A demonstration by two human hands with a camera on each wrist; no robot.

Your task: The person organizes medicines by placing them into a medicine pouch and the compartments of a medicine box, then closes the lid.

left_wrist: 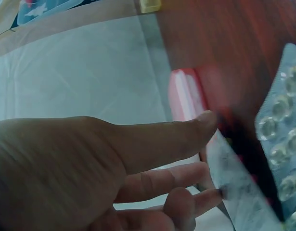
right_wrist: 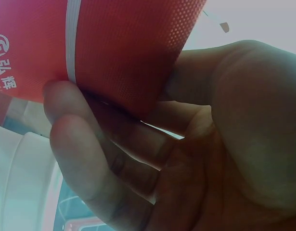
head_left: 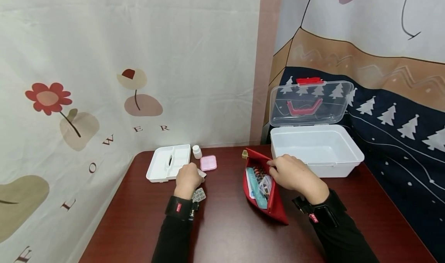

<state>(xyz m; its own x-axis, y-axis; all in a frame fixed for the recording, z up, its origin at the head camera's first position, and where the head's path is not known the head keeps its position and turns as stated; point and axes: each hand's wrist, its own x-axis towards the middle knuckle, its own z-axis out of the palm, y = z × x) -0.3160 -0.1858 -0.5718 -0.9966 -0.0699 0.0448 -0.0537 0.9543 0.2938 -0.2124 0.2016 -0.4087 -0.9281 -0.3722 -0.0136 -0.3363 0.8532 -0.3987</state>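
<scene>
My right hand point(head_left: 293, 174) grips the rim of an open red pouch point(head_left: 278, 209), thumb on one side and fingers on the other. Inside the pouch sit a light-blue packet point(head_left: 256, 187) and several small packages. In the right wrist view the red fabric point(right_wrist: 123, 53) shows white printing and a pale stripe. Over on the left, my left hand point(head_left: 188, 180) pinches a blister pack point(left_wrist: 237, 185) between thumb and fingertips. A second blister pack point(head_left: 199, 195) with clear bubbles lies on the table beside that wrist.
A white compartment tray point(head_left: 158, 164) lies left of my left hand. Behind it stand a small white bottle point(head_left: 197, 151) and a pink case point(head_left: 208, 163). At the back right is a white box point(head_left: 313, 170) with its clear lid point(head_left: 278, 108) raised.
</scene>
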